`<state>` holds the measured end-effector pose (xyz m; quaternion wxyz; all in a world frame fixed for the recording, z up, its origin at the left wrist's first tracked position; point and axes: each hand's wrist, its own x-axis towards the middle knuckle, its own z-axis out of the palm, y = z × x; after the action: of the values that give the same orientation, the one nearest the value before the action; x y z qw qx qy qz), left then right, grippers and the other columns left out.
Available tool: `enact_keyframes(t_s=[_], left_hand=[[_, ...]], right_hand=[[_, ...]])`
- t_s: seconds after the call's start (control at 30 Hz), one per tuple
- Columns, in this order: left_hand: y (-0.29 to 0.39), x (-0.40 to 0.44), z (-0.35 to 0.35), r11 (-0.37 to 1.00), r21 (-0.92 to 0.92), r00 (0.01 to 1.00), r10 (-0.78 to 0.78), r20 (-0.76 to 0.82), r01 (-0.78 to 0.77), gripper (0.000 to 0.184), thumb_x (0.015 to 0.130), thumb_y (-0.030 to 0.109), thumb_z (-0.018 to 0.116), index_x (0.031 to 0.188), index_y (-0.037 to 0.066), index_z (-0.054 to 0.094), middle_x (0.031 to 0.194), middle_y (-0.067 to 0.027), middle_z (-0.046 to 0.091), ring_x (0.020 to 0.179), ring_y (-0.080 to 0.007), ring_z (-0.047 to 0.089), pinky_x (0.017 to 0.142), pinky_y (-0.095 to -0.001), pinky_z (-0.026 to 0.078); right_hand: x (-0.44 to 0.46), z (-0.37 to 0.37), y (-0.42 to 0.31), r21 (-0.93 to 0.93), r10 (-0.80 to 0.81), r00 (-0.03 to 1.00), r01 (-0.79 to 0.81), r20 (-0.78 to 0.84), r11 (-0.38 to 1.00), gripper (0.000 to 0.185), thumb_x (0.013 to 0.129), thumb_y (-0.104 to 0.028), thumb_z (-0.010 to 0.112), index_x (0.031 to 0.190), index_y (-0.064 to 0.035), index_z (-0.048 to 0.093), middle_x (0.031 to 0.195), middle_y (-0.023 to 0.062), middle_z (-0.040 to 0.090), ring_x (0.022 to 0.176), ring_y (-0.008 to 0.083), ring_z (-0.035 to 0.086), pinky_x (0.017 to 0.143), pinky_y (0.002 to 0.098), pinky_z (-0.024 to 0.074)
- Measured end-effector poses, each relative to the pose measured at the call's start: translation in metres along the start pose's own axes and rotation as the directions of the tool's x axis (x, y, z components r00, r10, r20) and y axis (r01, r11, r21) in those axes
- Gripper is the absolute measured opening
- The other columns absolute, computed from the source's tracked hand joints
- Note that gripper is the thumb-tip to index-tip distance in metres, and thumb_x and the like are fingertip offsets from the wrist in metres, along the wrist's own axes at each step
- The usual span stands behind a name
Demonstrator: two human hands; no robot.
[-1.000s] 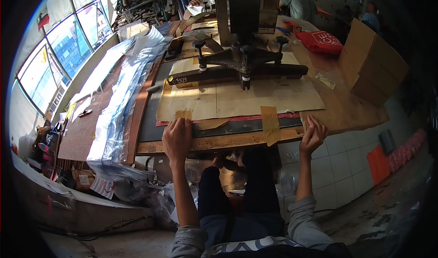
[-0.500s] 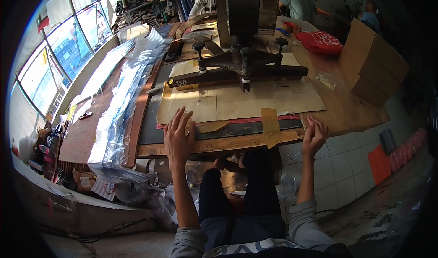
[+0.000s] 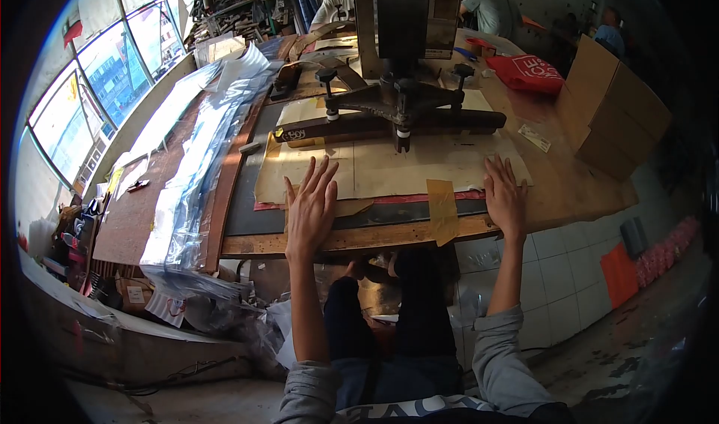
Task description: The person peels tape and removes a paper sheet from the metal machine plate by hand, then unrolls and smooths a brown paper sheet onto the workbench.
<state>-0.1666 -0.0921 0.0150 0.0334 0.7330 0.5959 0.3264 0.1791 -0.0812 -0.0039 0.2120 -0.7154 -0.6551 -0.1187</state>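
My left hand is open with spread fingers, its fingertips over the near left part of a cream sheet. Across the sheet's near right corner lies my right hand, fingers extended, holding nothing. Beneath the sheet a pink-red layer shows along the near edge, on a dark board. A strip of brown tape crosses the board's front edge between my hands. Above the sheet stands a dark metal press arm with a long bar.
Clear plastic sheets lie on a brown board at left. A red bag and an open cardboard box are at right. One person is behind the press, another farther back.
Both hands have moved forward from the board's front edge onto the sheet. The fingers of both, earlier curled, are now stretched out.
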Motion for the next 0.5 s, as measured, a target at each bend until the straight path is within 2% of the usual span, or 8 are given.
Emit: enact_keyframes(t_s=[0.13,0.5], left_hand=[[-0.0003,-0.0003,0.0019,0.999,0.021,0.999,-0.033,0.005,0.033,0.045,0.100,0.035,0.029,0.135,0.013,0.048,0.145,-0.0039,0.041,0.140,-0.0226,0.025,0.114,-0.0558,0.004],[-0.0023,0.0000,0.0037,0.997,0.041,0.997,-0.068,0.043,0.066,0.048,0.101,0.037,0.027,0.135,0.011,0.048,0.143,-0.0040,0.043,0.140,-0.0214,0.025,0.113,-0.0563,0.005]], right_hand=[[0.0019,0.0034,0.0018,-0.036,0.024,0.997,-0.021,0.073,0.999,0.041,0.099,-0.034,0.035,0.136,-0.0215,0.045,0.145,0.0017,0.041,0.136,0.0241,0.033,0.108,0.0593,0.0239],[0.0027,0.0032,0.0020,-0.043,0.020,0.997,-0.017,0.077,0.999,0.041,0.097,-0.030,0.036,0.136,-0.0227,0.046,0.144,0.0010,0.041,0.135,0.0248,0.035,0.108,0.0588,0.0244]])
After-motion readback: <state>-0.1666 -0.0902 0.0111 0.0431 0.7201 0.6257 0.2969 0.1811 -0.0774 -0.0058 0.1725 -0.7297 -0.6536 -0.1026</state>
